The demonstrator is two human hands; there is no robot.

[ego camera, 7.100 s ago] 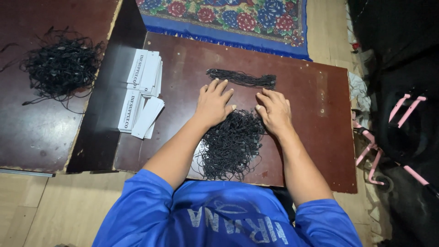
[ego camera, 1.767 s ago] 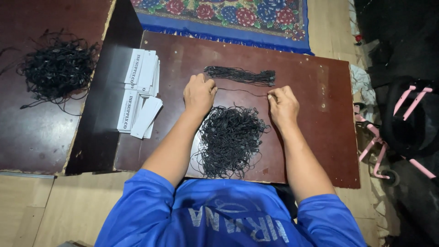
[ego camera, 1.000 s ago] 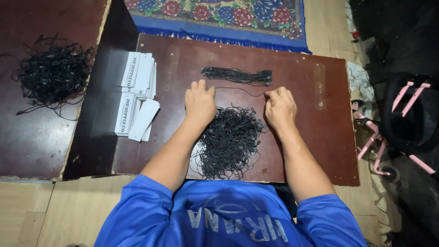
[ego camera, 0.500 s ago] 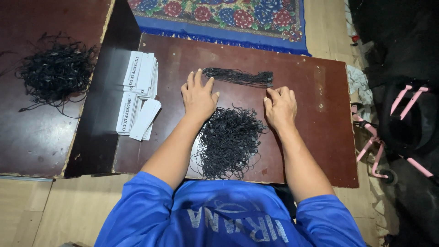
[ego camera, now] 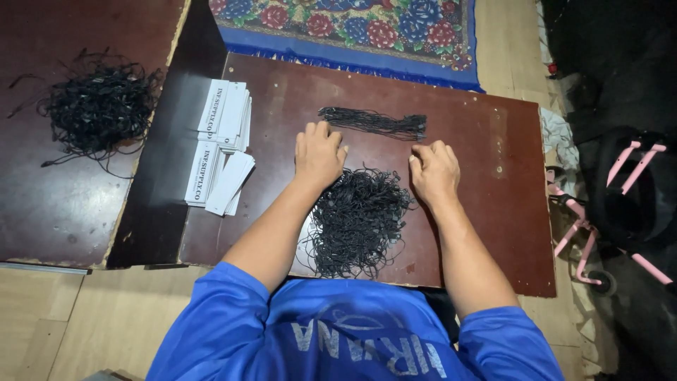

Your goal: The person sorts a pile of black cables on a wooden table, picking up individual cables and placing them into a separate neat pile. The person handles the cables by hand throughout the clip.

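Your left hand rested flat, fingers spread, gripping nothing, at ten o'clock of the loose pile of black string loops on the brown board. Your right hand, curled at two o'clock, perhaps pinched a strand; I cannot tell. The straightened bundle lay at twelve. Those loops looked light, limp, tangle-prone; take one by its end.

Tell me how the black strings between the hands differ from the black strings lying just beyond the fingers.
The loose pile between the left hand and right hand is a tangled, rounded heap; the bundle beyond the fingertips is laid straight in a narrow row. The pile covers more of the brown board; the bundle is slim. Both look like the same thin black string.
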